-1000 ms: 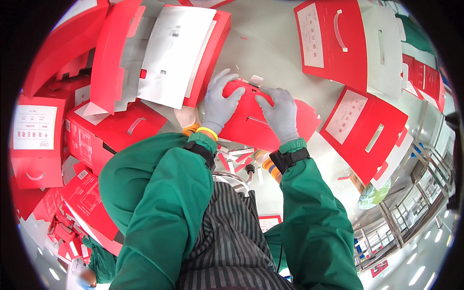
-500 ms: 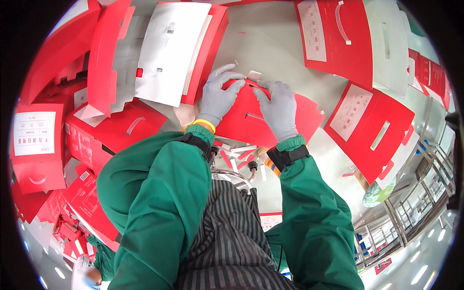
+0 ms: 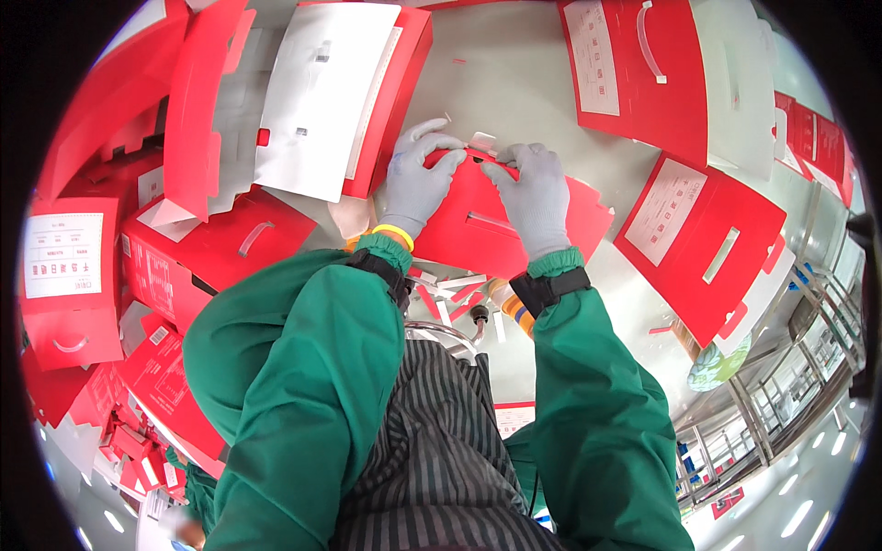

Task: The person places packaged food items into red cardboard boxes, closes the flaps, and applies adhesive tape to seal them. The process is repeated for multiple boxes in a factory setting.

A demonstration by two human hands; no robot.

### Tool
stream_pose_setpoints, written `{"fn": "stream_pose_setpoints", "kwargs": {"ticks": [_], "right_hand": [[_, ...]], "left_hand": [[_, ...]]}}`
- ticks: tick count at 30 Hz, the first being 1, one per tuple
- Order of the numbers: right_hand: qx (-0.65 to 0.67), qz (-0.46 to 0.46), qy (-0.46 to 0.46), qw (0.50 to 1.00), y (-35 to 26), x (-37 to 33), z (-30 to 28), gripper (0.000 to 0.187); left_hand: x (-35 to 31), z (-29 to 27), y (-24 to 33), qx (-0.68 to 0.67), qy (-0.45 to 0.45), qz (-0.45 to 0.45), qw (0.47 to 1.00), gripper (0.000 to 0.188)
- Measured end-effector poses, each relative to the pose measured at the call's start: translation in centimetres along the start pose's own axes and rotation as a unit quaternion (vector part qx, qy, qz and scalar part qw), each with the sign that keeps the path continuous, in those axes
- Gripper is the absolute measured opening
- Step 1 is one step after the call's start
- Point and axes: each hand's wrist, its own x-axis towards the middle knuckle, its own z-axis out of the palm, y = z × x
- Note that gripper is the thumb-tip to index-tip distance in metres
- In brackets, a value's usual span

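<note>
A: "Where is the red rectangular cardboard box [image 3: 476,241]?"

B: "Ahead, near twelve o'clock: grey-gloved left hand [image 3: 421,186] at its eleven-o'clock edge, grey-gloved right hand [image 3: 535,197] at its twelve (both half-curled; whether gripping, I cannot tell)."

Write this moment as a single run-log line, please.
grey-gloved left hand: at far edge of red cardboard box | grey-gloved right hand: at same edge | small white tab: there, between hands
</note>
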Motion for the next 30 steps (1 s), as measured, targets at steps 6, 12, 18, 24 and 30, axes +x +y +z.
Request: {"fn": "stream_pose_setpoints", "kwargs": {"ticks": [6, 12, 18, 24, 30], "right_hand": [[-0.027, -0.023, -0.011, 0.999, 0.4, 0.6, 0.5, 0.025], [0.045, 0.047, -0.085, 0.994, 0.6, 2.3, 0.8, 0.025], [0.030, -0.038, -0.018, 0.999, 1.2, 0.7, 1.5, 0.032], [0.046, -0.004, -0.065, 0.997, 1.5, 1.2, 2.0, 0.031], [0.073, -0.028, -0.023, 0.997, 1.2, -2.6, 2.2, 0.017]], "left_hand": [[0.3, 0.6, -0.6, 0.005, 0.017, 0.008, 1.000, 0.008], [0.9, 0.7, -0.3, 0.007, 0.006, 0.012, 1.000, 0.009], [0.2, 0.9, -0.4, 0.064, 0.019, 0.029, 0.997, 0.015], [-0.1, 0.7, -0.2, 0.140, -0.003, 0.017, 0.990, 0.020], [-4.4, 0.5, 1.6, 0.267, 0.019, 0.068, 0.961, 0.041]]}}
